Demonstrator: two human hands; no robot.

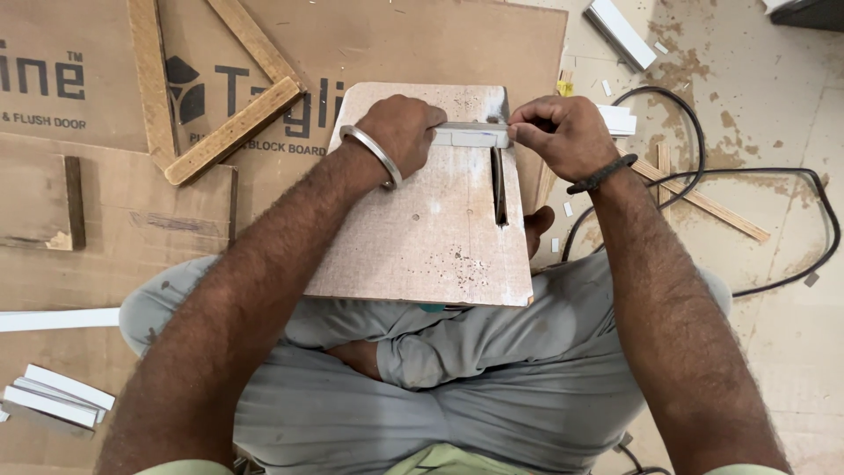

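Hands (pixel 400 132) and (pixel 558 132) pinched on the white strip (pixel 473 135), we judge we're feeding it across the board's (pixel 422 229) blade slot (pixel 498 185); steady pushing needed.

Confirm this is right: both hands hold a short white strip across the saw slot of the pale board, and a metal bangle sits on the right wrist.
Not quite: the head view shows the metal bangle on the left wrist. The rest stands: left hand and right hand hold the short white strip across the saw slot of the pale board.
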